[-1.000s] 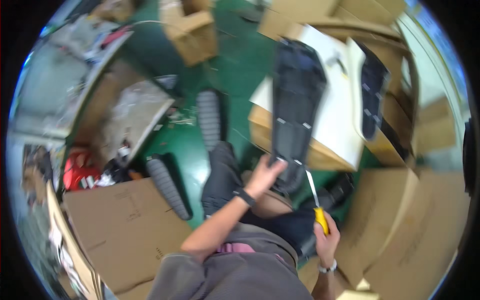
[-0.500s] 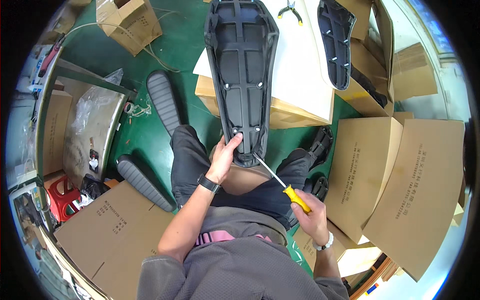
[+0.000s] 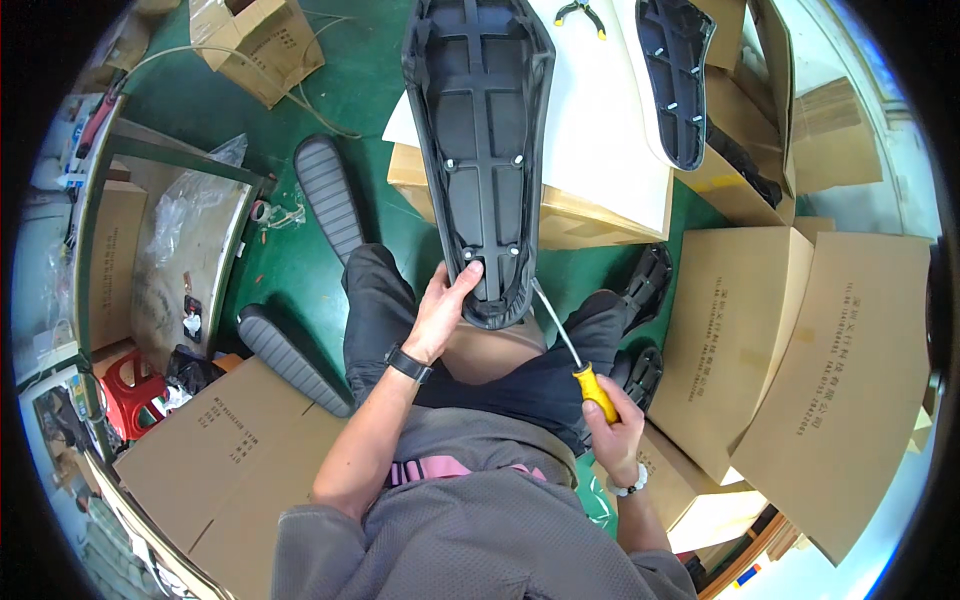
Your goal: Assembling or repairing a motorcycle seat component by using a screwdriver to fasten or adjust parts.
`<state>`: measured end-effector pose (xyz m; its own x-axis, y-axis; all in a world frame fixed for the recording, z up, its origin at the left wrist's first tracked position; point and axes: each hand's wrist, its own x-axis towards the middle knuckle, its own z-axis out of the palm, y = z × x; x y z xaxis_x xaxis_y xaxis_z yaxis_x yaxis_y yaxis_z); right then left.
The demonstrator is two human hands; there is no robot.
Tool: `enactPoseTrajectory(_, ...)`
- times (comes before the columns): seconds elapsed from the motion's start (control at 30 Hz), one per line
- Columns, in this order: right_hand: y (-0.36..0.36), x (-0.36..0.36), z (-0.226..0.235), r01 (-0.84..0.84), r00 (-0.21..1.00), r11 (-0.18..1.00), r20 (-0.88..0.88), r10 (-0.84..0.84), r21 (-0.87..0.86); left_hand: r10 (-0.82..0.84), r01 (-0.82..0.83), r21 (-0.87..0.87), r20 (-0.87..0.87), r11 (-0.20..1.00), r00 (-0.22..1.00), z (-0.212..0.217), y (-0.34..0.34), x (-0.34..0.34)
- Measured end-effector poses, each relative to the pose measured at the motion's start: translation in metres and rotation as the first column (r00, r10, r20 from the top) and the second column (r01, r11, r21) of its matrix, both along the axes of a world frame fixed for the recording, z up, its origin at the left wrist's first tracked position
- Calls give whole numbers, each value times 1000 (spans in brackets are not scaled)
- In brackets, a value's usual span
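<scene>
A long black motorcycle-type seat (image 3: pixel 482 130) lies with its ribbed plastic underside facing up, its narrow end towards me and several pale studs showing. My left hand (image 3: pixel 445 305) grips that narrow end, thumb on the inside near a stud and fingers hidden beneath. In my right hand (image 3: pixel 614 425) is a screwdriver (image 3: pixel 592 392) with a yellow handle. Its metal shaft points up and left, and the tip is at the seat's right outer edge near the narrow end; whether it touches is hard to tell.
The seat's far part rests over a carton topped with a white sheet (image 3: pixel 590 130). Pliers (image 3: pixel 582 15) and a second seat (image 3: pixel 675 80) lie there. Large cartons (image 3: pixel 735 350) stand at right, another carton (image 3: pixel 230 450) at lower left. Ribbed black seats (image 3: pixel 330 195) stand beside my legs.
The screwdriver's tip has moved from inside the seat's narrow end to its right outer edge, and the shaft is steeper. The seat has shifted slightly, still held by my left hand.
</scene>
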<state>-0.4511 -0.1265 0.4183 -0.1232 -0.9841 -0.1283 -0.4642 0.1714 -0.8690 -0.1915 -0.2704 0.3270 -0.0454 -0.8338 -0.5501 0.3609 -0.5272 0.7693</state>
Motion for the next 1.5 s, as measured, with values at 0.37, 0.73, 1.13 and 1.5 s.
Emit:
enactPoseTrajectory(0.37,-16,1,32,-361,932,932,6,361,-10,-132,271,-348,374,898,918,60,44,22)
enactPoseTrajectory(0.73,-24,3,59,-255,957,958,-109,270,134,-110,222,-96,641,970,759,-2,31,43)
enactPoseTrajectory(1.13,-26,30,75,-189,972,949,-91,218,254,14,-16,-7,-174,1000,985,-4,-27,0)
enactPoseTrajectory(1.5,-30,35,80,-180,972,947,-98,212,266,172,-163,74,-154,984,973,0,-30,-9)
